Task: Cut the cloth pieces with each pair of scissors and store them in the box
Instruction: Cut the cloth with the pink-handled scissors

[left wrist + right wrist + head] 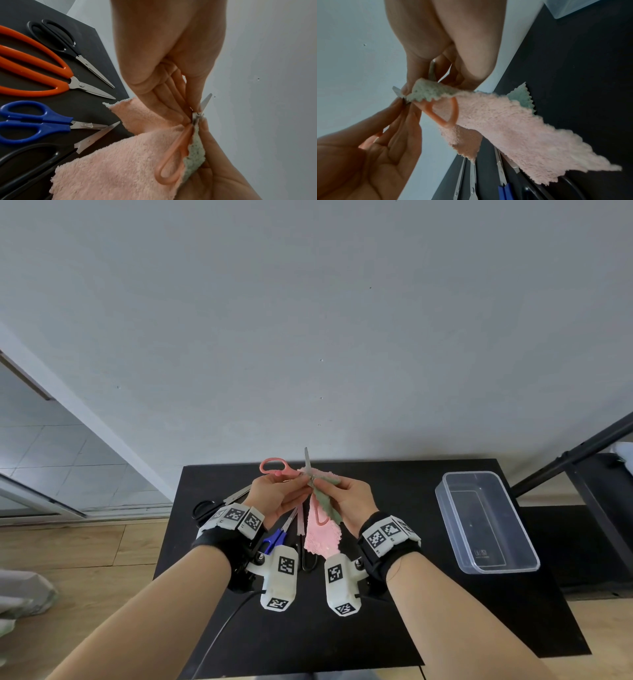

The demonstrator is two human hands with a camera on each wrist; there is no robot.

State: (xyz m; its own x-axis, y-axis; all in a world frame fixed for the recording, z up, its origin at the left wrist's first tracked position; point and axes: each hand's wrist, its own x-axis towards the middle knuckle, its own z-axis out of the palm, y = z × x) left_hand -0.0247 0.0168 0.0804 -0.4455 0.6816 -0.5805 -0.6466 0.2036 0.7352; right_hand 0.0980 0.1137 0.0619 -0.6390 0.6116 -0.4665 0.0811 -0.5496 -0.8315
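Both of your hands meet above the far middle of the black table [376, 628]. Your left hand [274, 491] has its fingertips [181, 116] pressed together at the pivot of the pink-handled scissors [274, 466], whose blade tip points up and away. Your right hand [352, 501] pinches the pink cloth [322, 537] between thumb and fingers, right against the blades; the cloth's pale green underside [195, 155] faces that hand, and the rest hangs down toward the table. One pink handle loop lies against the hanging cloth.

On the table to the left lie the black-handled scissors [56, 36], orange-handled scissors [34, 65] and blue-handled scissors [30, 121]. Well apart on the right stands the clear plastic box [486, 522].
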